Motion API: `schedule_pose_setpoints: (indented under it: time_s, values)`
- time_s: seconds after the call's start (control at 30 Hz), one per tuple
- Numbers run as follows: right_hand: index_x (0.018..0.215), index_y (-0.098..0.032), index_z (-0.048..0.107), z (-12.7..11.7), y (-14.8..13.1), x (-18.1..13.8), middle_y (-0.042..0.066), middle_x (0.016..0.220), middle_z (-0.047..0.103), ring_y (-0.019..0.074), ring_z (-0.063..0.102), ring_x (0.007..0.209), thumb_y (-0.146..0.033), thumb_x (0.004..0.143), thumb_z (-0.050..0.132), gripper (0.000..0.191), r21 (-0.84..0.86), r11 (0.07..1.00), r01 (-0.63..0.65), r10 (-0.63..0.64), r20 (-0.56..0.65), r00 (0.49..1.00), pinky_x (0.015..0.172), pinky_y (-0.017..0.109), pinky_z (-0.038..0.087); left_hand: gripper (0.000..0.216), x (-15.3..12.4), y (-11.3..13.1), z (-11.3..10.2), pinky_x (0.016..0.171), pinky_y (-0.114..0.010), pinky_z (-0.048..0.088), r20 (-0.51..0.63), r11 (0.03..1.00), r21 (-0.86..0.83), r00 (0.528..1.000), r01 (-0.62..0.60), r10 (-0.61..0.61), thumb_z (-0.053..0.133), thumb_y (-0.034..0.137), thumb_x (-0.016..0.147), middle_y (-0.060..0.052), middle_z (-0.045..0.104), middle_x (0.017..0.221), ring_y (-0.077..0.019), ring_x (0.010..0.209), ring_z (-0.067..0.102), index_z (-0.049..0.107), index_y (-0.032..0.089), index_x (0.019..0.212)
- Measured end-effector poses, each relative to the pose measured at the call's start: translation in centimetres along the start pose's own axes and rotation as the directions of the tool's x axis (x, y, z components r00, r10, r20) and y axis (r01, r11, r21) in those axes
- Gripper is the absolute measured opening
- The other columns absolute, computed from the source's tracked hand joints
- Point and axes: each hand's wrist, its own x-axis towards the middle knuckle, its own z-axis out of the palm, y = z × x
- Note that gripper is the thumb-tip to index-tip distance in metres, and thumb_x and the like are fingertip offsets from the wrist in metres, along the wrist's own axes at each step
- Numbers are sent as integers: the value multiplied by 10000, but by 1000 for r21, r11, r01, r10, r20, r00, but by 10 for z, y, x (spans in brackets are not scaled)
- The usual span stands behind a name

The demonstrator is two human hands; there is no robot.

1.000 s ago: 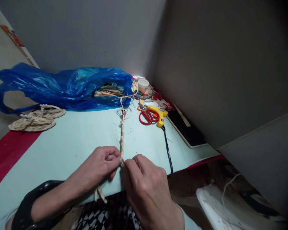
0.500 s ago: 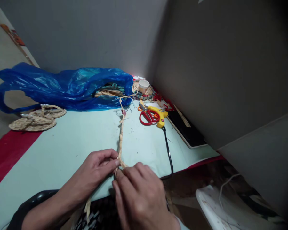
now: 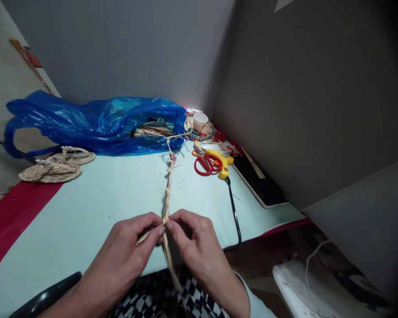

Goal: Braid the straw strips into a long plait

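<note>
A pale straw braid (image 3: 168, 190) runs from the far part of the table toward me, with a small pinkish piece around it near its far end. At its near end, my left hand (image 3: 128, 245) pinches the strands between thumb and forefinger. My right hand (image 3: 199, 243) pinches the same spot from the other side, fingertips almost touching those of the left. One loose strand (image 3: 168, 254) hangs down between the hands over the table edge. Another lies across the left fingers. The exact grip of each fingertip is partly hidden.
Behind lies a blue plastic bag (image 3: 96, 123) holding straw. Woven straw sandals (image 3: 49, 172) sit at left. Red-handled scissors (image 3: 207, 163) lie against a yellow glue gun (image 3: 224, 165), near a black tablet-like slab (image 3: 258, 183) and a white cup (image 3: 200, 121). A wall rises at right.
My right hand has moved up and away from me to the braid's end, now pinching beside the left. A strand now hangs free between the hands. The view has shifted slightly.
</note>
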Motion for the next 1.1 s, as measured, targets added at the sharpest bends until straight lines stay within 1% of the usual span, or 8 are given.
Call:
schedule_pose_setpoints:
  time_s: [0.23,0.33,0.47,0.67,0.8,0.93,1.0,1.1]
  values:
    - [769,-137,763,10,5,-3,3,626,624,117,477,575,-256,912,575,264,59,998,-10,17,-110,994,553,243,361,265,-17,-5,1,600,-252,453,-103,957,243,976,-161,190,474,384,1007,42,671,721,-147,635,623,632,245,845]
    - [714,-145,753,10,5,-2,13,638,654,132,544,609,-255,903,581,278,144,990,-4,18,-100,995,601,248,413,209,-22,-10,9,557,-248,465,-144,790,483,856,-377,496,473,230,1000,30,662,692,-132,562,631,609,222,842]
    - [699,-152,763,4,4,-2,22,670,678,155,596,686,-263,905,592,290,187,981,-43,50,-32,998,670,257,462,210,-26,-15,24,518,-306,450,13,333,844,636,-421,772,460,79,960,-12,678,693,-165,527,637,643,122,1054]
    - [785,-144,802,1,2,-1,33,743,732,157,614,681,-246,880,625,225,183,978,-102,100,20,995,650,254,481,269,-31,-21,38,548,-313,465,105,146,911,560,-386,822,407,26,958,-36,698,697,-156,518,631,662,50,1041]
    - [800,-137,815,-2,-2,0,52,738,752,163,645,699,-231,892,618,237,273,949,-156,147,52,988,670,257,481,174,-37,-20,28,683,-338,500,-8,419,768,647,-485,763,494,200,999,-58,744,834,-214,721,696,663,166,1021]
    - [813,-148,819,-9,-5,0,52,760,761,165,674,747,-237,902,631,226,377,912,-163,134,102,986,763,270,493,134,-22,-7,6,788,-334,500,-277,913,327,898,-245,340,521,301,987,-49,737,956,-236,897,682,643,245,974]
    - [835,-156,819,-11,-4,-1,45,752,759,166,686,741,-247,916,616,237,419,895,-155,116,119,986,770,276,502,188,-7,0,1,808,-310,519,-69,995,-43,994,-89,86,579,423,951,-33,723,964,-226,939,673,653,256,993]
    - [888,-152,815,-10,-2,-3,45,765,764,175,700,757,-248,935,597,242,420,899,-120,75,121,990,779,282,507,255,10,3,2,571,-220,440,182,890,-434,981,142,-68,625,473,909,16,618,764,-139,667,577,633,229,982]
